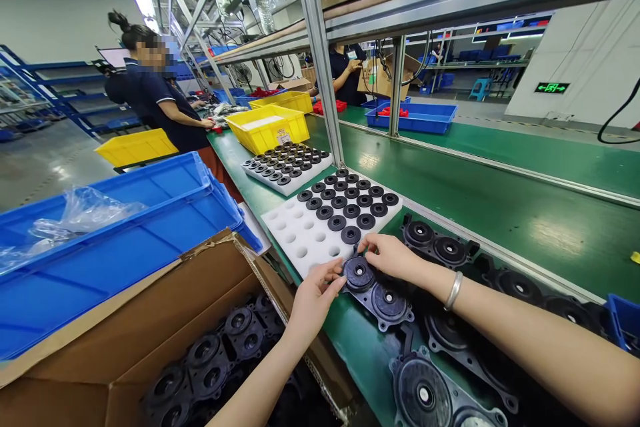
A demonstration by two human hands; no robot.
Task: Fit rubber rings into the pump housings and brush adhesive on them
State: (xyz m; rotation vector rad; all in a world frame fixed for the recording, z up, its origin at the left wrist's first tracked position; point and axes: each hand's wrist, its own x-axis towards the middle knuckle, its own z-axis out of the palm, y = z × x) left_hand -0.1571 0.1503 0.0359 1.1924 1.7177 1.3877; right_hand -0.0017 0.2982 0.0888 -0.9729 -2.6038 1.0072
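My left hand (320,287) is at the left edge of a black housing (375,290) with two round recesses, thumb and fingers bent against its rim. At the housing's upper edge, my right hand (383,253) has its fingers curled down; whether they pinch a small part cannot be made out. The housing lies on the green bench (345,333). Just beyond it, a white foam tray (313,247) holds several black discs (351,235) at its right and back, with bare holes at its left. More black housings (423,390) lie to the right and nearer.
A cardboard box (170,333) with black housings stands at the lower left, beside blue bins (125,240). Another foam tray (287,187) and a yellow bin (267,130) are farther back. A metal post (320,60) rises behind the tray. A person (165,103) stands at the left.
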